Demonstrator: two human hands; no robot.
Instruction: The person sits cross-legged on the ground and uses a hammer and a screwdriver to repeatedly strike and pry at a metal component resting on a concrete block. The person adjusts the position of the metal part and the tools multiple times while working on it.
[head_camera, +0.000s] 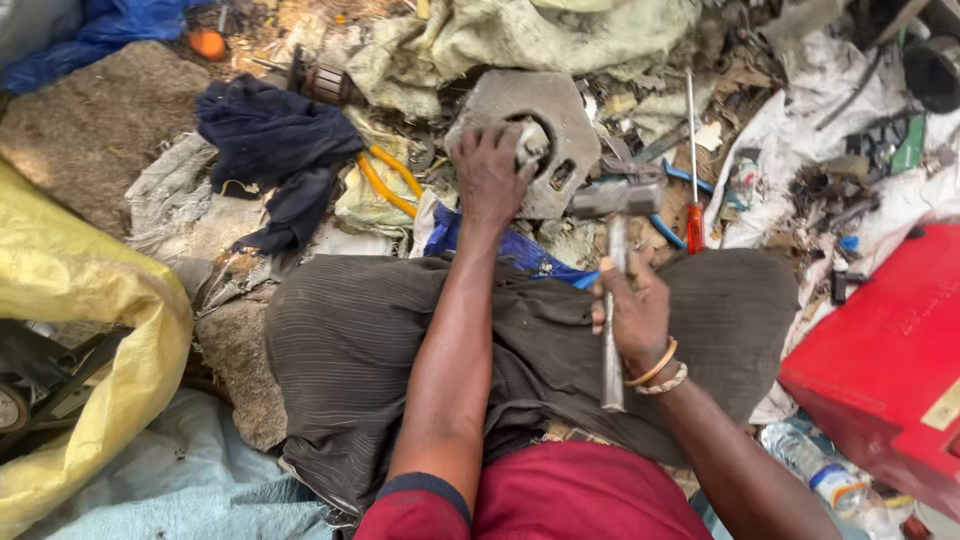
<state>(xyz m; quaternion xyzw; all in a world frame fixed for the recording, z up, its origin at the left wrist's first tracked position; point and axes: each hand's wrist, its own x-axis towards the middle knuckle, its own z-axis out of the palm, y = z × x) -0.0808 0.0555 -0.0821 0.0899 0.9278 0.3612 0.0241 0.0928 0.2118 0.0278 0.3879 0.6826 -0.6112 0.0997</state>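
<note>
Head view shows the left hand (488, 180) pressing a small metal part (531, 143) onto a hexagonal metal block (560, 115) beyond the person's knees. The right hand (632, 310) is closed round a hammer (614, 250), its head low beside the block; the part looks unfinished, with hammering seemingly under way.

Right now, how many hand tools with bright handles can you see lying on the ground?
2: yellow-handled pliers left of the hexagonal metal block, and a red-handled screwdriver to its right. The clutter may hide more.

The hexagonal block (545, 125) is dull, rough grey metal; the hammer (614, 250) is worn, matt steel; the red box (885, 360) looks smooth and painted.
</note>
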